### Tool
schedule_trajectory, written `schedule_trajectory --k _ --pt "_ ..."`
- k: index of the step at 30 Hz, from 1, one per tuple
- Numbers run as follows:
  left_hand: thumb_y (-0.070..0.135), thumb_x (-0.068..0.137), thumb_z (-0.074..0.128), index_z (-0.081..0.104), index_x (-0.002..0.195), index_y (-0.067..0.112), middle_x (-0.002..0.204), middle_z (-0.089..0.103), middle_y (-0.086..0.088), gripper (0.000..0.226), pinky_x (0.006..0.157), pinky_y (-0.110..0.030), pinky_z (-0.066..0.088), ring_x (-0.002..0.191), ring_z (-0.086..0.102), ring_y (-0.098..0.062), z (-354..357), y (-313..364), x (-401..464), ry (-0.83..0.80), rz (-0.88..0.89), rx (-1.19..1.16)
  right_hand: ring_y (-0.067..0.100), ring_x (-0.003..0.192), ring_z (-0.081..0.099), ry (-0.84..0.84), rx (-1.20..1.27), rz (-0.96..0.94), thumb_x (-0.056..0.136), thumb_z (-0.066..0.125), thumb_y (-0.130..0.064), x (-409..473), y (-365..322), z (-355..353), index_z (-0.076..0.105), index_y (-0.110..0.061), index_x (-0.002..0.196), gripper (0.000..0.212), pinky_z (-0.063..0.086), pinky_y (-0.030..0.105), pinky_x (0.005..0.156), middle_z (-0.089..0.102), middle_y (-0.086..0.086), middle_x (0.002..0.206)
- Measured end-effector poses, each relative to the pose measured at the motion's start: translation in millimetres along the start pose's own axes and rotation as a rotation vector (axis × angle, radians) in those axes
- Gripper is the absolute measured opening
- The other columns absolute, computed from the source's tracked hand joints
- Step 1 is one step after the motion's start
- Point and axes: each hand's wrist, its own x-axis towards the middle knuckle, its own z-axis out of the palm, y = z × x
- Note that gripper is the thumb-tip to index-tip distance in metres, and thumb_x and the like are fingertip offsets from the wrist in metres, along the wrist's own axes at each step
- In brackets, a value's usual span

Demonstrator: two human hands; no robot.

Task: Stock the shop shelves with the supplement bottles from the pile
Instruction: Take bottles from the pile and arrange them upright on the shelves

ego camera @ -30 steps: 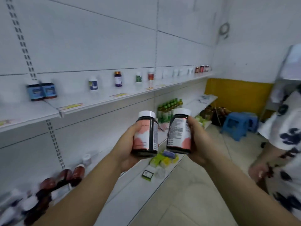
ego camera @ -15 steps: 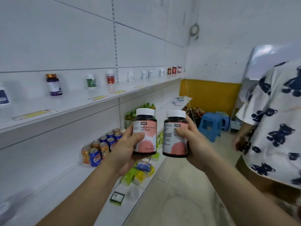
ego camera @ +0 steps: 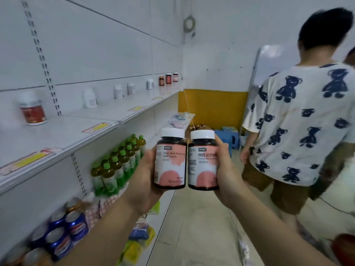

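I hold two dark supplement bottles with white caps and pink-and-white labels upright in front of me, side by side and touching. My left hand point(ego camera: 143, 178) grips the left bottle point(ego camera: 170, 160). My right hand point(ego camera: 227, 169) grips the right bottle point(ego camera: 204, 162). The white upper shelf point(ego camera: 63, 135) runs along my left, with single bottles spaced along it: a red-labelled one point(ego camera: 33, 110), white ones point(ego camera: 90, 98) and red ones point(ego camera: 168, 78) at its far end.
A person in a bear-print shirt point(ego camera: 299, 120) stands close on my right in the narrow aisle. The lower shelf carries green-capped drink bottles point(ego camera: 117, 166), blue cans point(ego camera: 65, 233) and small packets. A blue stool point(ego camera: 228, 138) and a yellow panel point(ego camera: 213, 106) close the far end.
I have walked forward along the aisle with both bottles. The cans and green bottles slid closer, and the person on the right now fills more of the view.
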Motion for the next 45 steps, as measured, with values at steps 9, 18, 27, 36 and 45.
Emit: schedule_trajectory --k 9,18,27,36,45 --pt "0.006 0.072 0.047 0.047 0.132 0.027 0.121 0.063 -0.015 0.064 0.077 -0.050 0.053 0.106 0.060 -0.035 21.9 -71.1 232.6 -0.127 -0.049 -0.008 0.020 0.100 0.067 0.095 -0.037 -0.046 0.088 0.050 -0.039 191.7 30.8 -120.7 0.045 -0.040 0.133 0.045 0.054 0.044 0.089 0.065 0.002 0.118" --pt "0.009 0.065 0.060 0.052 0.120 0.018 0.104 0.069 -0.015 0.057 0.071 -0.047 0.057 0.085 0.068 -0.030 35.9 -103.4 446.1 -0.009 -0.068 0.060 0.015 0.090 0.069 0.107 0.004 0.027 0.102 0.031 -0.024 397.1 43.4 -206.1 0.052 -0.040 0.123 0.034 0.055 0.037 0.078 0.071 -0.002 0.101" --pt "-0.013 0.085 0.037 0.042 0.134 0.030 0.110 0.069 -0.010 0.064 0.093 -0.056 0.047 0.102 0.064 -0.033 -2.3 -133.5 666.0 -0.004 0.005 0.194 0.020 0.099 0.066 0.115 -0.067 -0.021 0.103 0.030 -0.027 618.9 102.9 -251.3 0.047 -0.038 0.127 0.032 0.053 0.044 0.088 0.067 0.002 0.109" --pt "-0.006 0.078 0.063 0.046 0.126 0.024 0.110 0.065 -0.011 0.059 0.082 -0.045 0.055 0.101 0.064 -0.031 -11.5 -151.4 909.0 0.023 0.003 0.323 0.029 0.102 0.065 0.186 -0.037 0.015 0.102 0.031 -0.035 841.2 127.8 -311.4 0.047 -0.036 0.130 0.032 0.052 0.053 0.089 0.065 0.010 0.115" --pt "0.012 0.094 0.047 0.052 0.112 0.026 0.104 0.069 -0.011 0.024 0.082 -0.049 0.054 0.092 0.067 -0.026 -7.3 -175.7 1134.4 0.126 0.084 0.312 0.022 0.088 0.070 0.078 -0.142 -0.029 0.090 0.062 -0.024 1054.8 145.6 -378.8 0.050 -0.038 0.112 0.029 0.058 0.041 0.075 0.067 0.005 0.106"
